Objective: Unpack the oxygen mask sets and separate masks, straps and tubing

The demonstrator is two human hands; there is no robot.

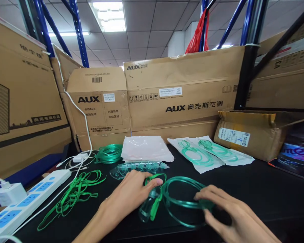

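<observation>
My left hand (131,190) is closed on a clear green-tinted mask (148,206) with a green elastic strap (155,206), near the front of the black table. To its right, my right hand (224,209) is closed around one side of a coiled green tube (183,204). The coil lies between both hands. Behind my left hand, several clear masks (139,167) form a row. A loose bundle of green straps (77,190) lies to the left, with another green tube coil (109,153) behind it.
A stack of white bags (147,148) stands at the back middle. Packed tubing sets (196,153) lie to its right, beside an open cardboard box (245,135). A power strip (30,199) with white cables is at the left. Large cartons (177,111) wall the back.
</observation>
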